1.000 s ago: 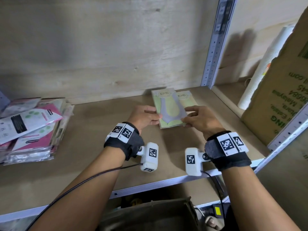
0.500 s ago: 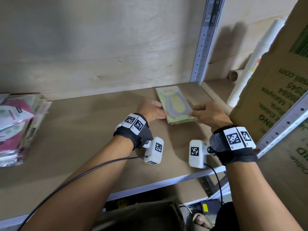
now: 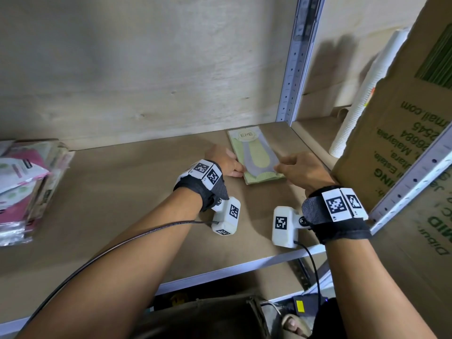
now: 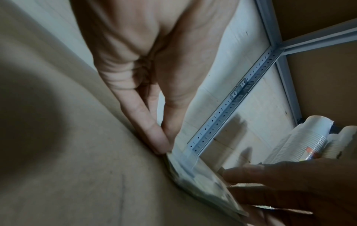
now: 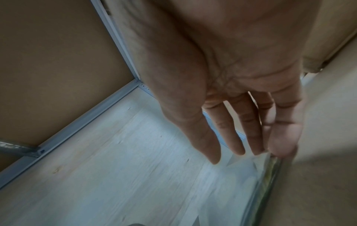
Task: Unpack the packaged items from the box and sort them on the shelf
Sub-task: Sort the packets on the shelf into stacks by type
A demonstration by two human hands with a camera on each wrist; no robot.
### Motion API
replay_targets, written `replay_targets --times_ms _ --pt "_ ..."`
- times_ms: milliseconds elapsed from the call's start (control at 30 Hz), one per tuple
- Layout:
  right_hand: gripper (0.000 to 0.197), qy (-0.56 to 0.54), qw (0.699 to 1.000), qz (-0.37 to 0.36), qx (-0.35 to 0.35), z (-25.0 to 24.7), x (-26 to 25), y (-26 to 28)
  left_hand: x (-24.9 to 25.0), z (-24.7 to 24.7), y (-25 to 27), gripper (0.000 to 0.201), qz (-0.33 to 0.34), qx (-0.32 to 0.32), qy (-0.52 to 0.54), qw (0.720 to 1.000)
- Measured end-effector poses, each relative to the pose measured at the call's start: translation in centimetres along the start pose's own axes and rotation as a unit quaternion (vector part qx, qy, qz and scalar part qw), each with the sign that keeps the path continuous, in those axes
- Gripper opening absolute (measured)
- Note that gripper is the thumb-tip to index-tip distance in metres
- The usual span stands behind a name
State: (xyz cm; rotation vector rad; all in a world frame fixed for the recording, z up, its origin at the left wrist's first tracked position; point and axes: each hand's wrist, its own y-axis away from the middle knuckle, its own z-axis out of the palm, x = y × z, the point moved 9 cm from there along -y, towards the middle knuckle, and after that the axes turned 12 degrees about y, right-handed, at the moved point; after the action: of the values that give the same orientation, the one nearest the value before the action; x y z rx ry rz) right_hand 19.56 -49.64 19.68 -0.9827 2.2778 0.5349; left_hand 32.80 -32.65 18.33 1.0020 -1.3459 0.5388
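A thin stack of flat green packets (image 3: 254, 157) in glossy clear film, each a long rectangle printed with a grey sock shape and a round label, lies on the matt brown board of the shelf (image 3: 117, 196), close to the pale wood-grain back wall and the perforated grey metal post (image 3: 293, 77). The left hand (image 3: 223, 162) touches the stack's left edge with nearly straight fingers laid together. The right hand (image 3: 302, 171) meets the right edge, fingers extended and slightly spread. Neither hand grips the stack. A pile of pink and white plastic packets (image 3: 24, 182) sits at the shelf's far left. A printed cardboard box (image 3: 401, 143) and a ribbed white sleeve of cups (image 3: 352, 118) stand at the right. Compared with a second ago, the green packets now form one squared stack nearer the post.
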Motion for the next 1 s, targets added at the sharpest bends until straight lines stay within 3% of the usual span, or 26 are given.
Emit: replay_targets --times_ms 67,167,267,400,567,867,1000 --pt "0.038 -0.004 1.000 0.002 0.000 -0.1 -0.1 0.1 0.0 0.0 -0.1 0.017 0.001 0.001 0.004 1.000" --pt "0.048 -0.004 1.000 -0.001 -0.015 0.0 -0.3 0.4 0.0 -0.4 0.5 0.039 -0.044 0.007 0.040 0.998" --pt "0.049 0.020 1.000 -0.017 -0.002 -0.6 -0.8 0.9 1.5 -2.7 2.0 0.048 -0.020 0.034 0.037 0.999" --pt "0.032 0.002 0.996 -0.079 0.037 -1.6 -3.1 2.9 4.1 -8.6 5.9 0.023 0.067 0.082 0.051 0.993" --pt "0.013 -0.087 0.980 -0.156 -0.082 2.3 -7.4 7.1 4.1 -16.4 12.1 0.010 0.112 0.152 0.081 0.979" --pt "0.024 -0.080 0.931 -0.230 -0.272 14.6 -18.6 15.1 0.5 -31.1 19.8 0.010 0.113 0.268 0.123 0.949" --pt "0.023 -0.061 0.914 -0.245 -0.319 19.9 -24.8 17.6 -0.4 -37.5 22.6 0.007 0.116 0.329 0.130 0.928"
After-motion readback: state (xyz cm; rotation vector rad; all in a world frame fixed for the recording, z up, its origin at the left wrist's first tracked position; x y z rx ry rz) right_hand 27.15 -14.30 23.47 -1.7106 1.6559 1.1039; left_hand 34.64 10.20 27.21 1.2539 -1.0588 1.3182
